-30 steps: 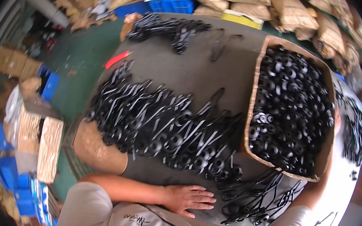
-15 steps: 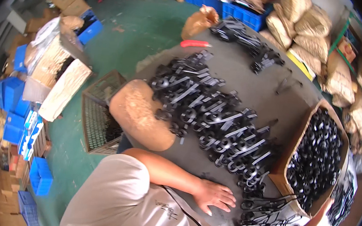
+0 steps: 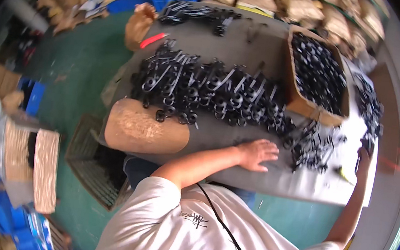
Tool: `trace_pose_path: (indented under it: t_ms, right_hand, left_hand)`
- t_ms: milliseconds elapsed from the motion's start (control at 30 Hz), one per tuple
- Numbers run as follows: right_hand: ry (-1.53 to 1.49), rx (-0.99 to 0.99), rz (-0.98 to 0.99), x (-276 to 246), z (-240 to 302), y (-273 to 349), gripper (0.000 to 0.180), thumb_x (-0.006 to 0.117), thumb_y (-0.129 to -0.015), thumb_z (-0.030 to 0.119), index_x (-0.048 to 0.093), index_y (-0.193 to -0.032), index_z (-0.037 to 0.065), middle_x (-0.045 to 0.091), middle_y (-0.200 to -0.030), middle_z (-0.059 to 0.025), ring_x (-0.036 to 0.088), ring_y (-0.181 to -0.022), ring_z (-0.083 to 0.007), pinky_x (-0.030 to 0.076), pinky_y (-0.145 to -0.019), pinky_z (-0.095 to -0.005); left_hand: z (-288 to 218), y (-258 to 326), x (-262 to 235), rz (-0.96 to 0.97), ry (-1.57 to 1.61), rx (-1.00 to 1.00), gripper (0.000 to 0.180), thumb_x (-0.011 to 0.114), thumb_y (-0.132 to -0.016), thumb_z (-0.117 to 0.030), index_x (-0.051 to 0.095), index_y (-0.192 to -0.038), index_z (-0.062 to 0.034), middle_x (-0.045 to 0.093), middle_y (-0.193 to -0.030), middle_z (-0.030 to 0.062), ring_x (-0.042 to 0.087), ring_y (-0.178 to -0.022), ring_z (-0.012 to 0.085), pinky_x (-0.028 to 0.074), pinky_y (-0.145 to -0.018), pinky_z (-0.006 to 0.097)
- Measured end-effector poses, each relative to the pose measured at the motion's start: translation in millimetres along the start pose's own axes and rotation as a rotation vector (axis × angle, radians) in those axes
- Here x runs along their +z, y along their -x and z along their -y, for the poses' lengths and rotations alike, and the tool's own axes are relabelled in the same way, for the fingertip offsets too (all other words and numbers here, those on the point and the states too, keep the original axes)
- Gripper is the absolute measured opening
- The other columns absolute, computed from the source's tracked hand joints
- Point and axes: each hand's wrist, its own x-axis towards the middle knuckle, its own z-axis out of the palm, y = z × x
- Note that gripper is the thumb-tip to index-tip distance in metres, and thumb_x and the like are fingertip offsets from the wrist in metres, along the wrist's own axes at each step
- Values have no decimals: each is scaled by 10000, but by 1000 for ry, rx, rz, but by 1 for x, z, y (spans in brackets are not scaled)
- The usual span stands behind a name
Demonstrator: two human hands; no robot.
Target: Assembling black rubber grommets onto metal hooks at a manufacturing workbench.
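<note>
My left hand (image 3: 257,155) rests flat on the grey tabletop (image 3: 215,159), fingers stretched out and nothing in it. Just right of it lies a loose heap of thin black metal parts with ring-shaped ends (image 3: 313,150). At the table's right end, my right hand (image 3: 365,154) is closed around a dark piece, seemingly a black metal part, beside another black pile (image 3: 368,108); blur hides its exact shape. A wide row of black rods with round ends (image 3: 214,89) covers the middle of the table. An open cardboard box (image 3: 314,112) holds many small black parts (image 3: 316,72).
A brown pad (image 3: 147,131) lies at the table's near left edge. Farther back are a red-handled tool (image 3: 153,40), a brown paper bag (image 3: 140,25) and more black parts (image 3: 189,12). A metal crate (image 3: 93,162) stands on the floor. Stacked sacks (image 3: 294,4) line the back.
My view has turned to the right, so the table appears squarer. My right hand has moved from beside the box to the right-hand pile. The left hand stays flat on the table.
</note>
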Motion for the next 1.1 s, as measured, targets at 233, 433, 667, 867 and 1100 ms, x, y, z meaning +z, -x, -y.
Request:
trace_pose_path:
  t_ms: [233,433,667,867,1100]
  right_hand:
    - [855,-685,252,51,83,121,562,583,-709,-104,511,-1260,-21,578,-1239,-214,584,-1116,-332,463,-970,-382]
    - [996,-1320,641,131,126,109,369,603,-766,17,534,-1127,4,579,-1222,-188,598,-1015,-317,491,-885,-401]
    - [999,-1852,734,217,128,50,356,570,-816,122,510,-1165,82,556,-1241,-133,584,-1065,-266,491,-919,-401]
    - [1527,-1517,485,234,100,16,588,553,-860,140,434,-1436,139,392,-1503,-109,384,-1378,-260,188,-1207,-459]
    - [1045,-828,307,273,187,130,410,650,-838,123,589,-1242,83,523,-1327,-142,500,-1232,-309,366,-1073,-442]
  left_hand:
    - [-45,37,-27,-126,110,9,409,719,-798,-215,637,-1173,-77,551,-1308,126,480,-1272,323,372,-1092,449]
    - [-89,142,-89,-286,21,-48,347,701,-795,-128,649,-1137,-93,570,-1252,103,521,-1208,320,416,-1046,445]
    - [-128,247,-148,-675,-341,-494,364,687,-782,-35,639,-1141,-67,577,-1221,119,558,-1141,335,447,-986,453]
    - [-115,314,-174,-852,-559,-824,409,674,-816,-48,590,-1217,-37,563,-1238,154,536,-1161,357,432,-990,444]
    - [-57,290,-230,-967,-476,-649,390,669,-823,-29,594,-1206,-34,623,-1161,146,580,-1111,342,448,-970,432]
